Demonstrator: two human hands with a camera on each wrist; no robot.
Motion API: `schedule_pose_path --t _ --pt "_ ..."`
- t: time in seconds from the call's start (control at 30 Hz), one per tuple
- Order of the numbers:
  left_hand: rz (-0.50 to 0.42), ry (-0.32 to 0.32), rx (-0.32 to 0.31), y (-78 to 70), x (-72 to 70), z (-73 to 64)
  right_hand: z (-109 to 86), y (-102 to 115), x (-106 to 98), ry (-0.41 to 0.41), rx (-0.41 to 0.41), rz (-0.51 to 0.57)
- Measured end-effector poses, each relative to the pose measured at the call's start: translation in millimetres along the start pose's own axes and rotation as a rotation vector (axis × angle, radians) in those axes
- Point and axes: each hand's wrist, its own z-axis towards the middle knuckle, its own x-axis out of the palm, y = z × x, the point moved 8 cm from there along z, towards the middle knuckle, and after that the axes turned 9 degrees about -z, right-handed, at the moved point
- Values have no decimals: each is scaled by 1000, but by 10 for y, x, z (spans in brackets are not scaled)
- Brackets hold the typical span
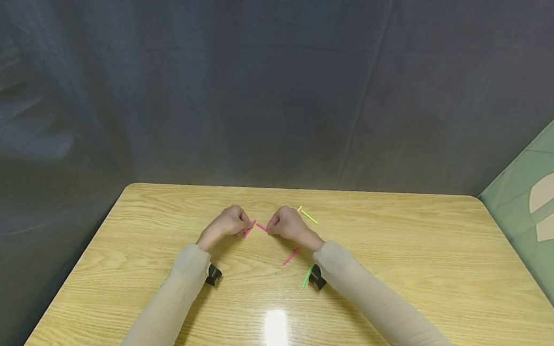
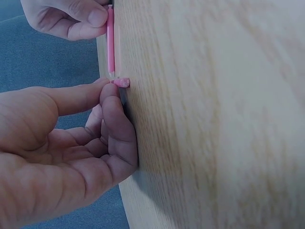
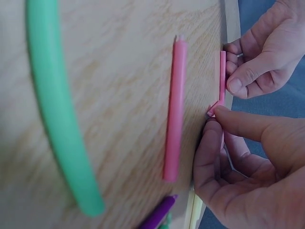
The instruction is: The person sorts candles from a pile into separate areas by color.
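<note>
Thumb and fingertips of my left hand (image 1: pixel 229 222) pinch a thin pink stick (image 1: pixel 248 232) that slants on the table. In the left wrist view, its pink end (image 2: pixel 122 83) shows at the fingertips. Just to the right, my right hand (image 1: pixel 290 224) pinches a second pink stick (image 1: pixel 261 226) between thumb and finger. This one points left, its far end close beside the top of the first, so the two form an angle. A third pink stick (image 3: pixel 175 109) with a small pale tip lies loose below the right hand.
A green stick (image 1: pixel 306 277) lies near the right wrist's black camera (image 1: pixel 317 277). Yellow sticks (image 1: pixel 310 217) lie behind the right hand, partly hidden by it. A purple stick (image 3: pixel 159 212) shows in the right wrist view. Past the wooden table's back edge (image 1: pixel 377 195) hangs a dark curtain (image 1: pixel 283 87).
</note>
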Motion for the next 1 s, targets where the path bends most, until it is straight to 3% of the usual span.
schedule_pose_path --t 0.5,0.7,1.0 --pt "-12 -22 -4 -13 -4 -15 -14 -25 -28 13 -2 35" --pt "-36 -29 23 -38 5 -36 -25 -67 -26 44 12 43" --pt "-38 -22 33 -131 28 -87 -142 -78 -175 67 10 105"
